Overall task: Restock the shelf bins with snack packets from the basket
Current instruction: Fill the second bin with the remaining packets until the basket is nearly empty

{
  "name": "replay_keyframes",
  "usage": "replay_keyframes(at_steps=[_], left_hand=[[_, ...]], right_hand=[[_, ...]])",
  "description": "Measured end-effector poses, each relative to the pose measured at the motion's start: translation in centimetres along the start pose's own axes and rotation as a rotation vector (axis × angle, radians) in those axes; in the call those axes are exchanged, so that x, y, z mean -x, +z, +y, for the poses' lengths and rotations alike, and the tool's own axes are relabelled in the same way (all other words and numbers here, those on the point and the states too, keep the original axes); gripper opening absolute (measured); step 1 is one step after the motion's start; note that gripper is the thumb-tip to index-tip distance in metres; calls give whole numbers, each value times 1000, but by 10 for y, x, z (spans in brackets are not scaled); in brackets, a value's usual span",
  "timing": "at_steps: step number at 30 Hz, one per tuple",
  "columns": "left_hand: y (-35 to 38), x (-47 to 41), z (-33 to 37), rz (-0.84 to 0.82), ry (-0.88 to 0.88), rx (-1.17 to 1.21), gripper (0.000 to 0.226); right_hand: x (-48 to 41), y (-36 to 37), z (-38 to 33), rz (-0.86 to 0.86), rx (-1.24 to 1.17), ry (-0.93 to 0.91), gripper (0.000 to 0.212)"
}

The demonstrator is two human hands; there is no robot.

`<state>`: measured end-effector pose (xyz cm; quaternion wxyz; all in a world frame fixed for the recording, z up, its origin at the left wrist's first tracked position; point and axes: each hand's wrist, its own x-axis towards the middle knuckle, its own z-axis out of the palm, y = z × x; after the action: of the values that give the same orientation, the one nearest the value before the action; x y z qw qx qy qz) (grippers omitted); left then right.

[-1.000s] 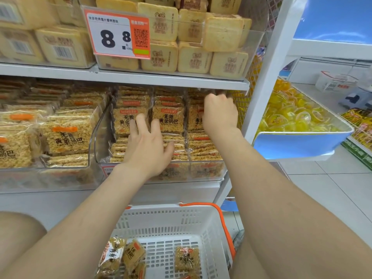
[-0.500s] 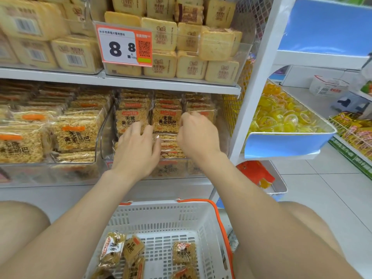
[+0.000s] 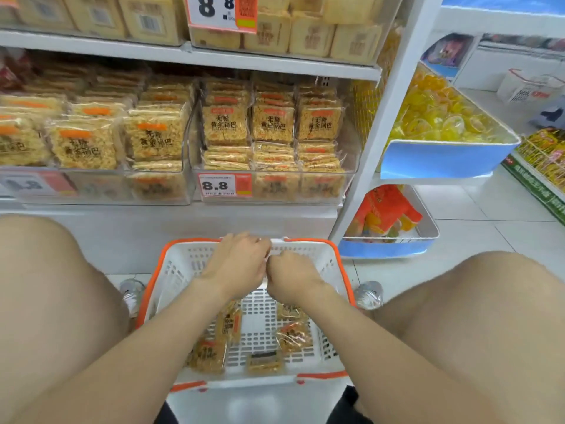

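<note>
The white plastic basket (image 3: 333, 270) has holes in its walls and an orange rim. It sits on the floor at 6 o'clock, between two bare knees. Flat, shiny snack packets (image 3: 208, 353) of bumpy golden squares lie on its grid floor, mostly at its 7 and 4 o'clock, with bare grid between them. The left hand (image 3: 237, 264) and right hand (image 3: 290, 278) hang close together at the basket's 12 o'clock edge. Their fingers bend down out of sight, so I cannot tell if they hold anything. At 12 o'clock the clear, hard shelf bin (image 3: 275, 195) holds three rows of standing packets. They are packed up to its front wall, with a dark gap above them.
</note>
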<state>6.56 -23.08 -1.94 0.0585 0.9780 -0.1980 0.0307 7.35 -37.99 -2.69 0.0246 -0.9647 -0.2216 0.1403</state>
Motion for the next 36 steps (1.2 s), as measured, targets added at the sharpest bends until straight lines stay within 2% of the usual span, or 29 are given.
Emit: replay_keyframes(at_steps=[3, 7, 10, 13, 14, 17, 18, 22, 26, 30, 34, 36], left_hand=[[33, 26, 13, -302, -78, 28, 19], [79, 43, 11, -620, -56, 9, 34], [103, 45, 11, -774, -37, 13, 34], [123, 45, 12, -867, -12, -8, 31], [129, 45, 12, -887, -10, -10, 26], [142, 43, 7, -919, -7, -9, 16], [146, 42, 5, -925, -14, -6, 16], [156, 42, 0, -960, -48, 20, 21], [161, 44, 1, -990, -66, 35, 20], [162, 45, 3, -1037, -65, 36, 20], [159, 44, 1, -1016, -76, 62, 18], [155, 42, 1, -1008, -84, 66, 18]], right_hand=[[1, 45, 10, -132, -43, 55, 7], [-1, 101, 31, -389, -110, 144, 9], [-5, 132, 46, -536, -129, 193, 22], [-13, 157, 59, -560, -149, 228, 8], [-14, 163, 61, -553, -146, 227, 9], [-20, 189, 70, -526, -265, 229, 50], [-19, 197, 71, -542, -276, 209, 57], [-15, 231, 75, -603, -93, 162, 79], [-10, 233, 72, -611, -20, 176, 75], [-11, 233, 67, -701, -8, 224, 49], [-14, 233, 69, -646, -47, 239, 55], [-16, 230, 69, -633, -13, 248, 48]])
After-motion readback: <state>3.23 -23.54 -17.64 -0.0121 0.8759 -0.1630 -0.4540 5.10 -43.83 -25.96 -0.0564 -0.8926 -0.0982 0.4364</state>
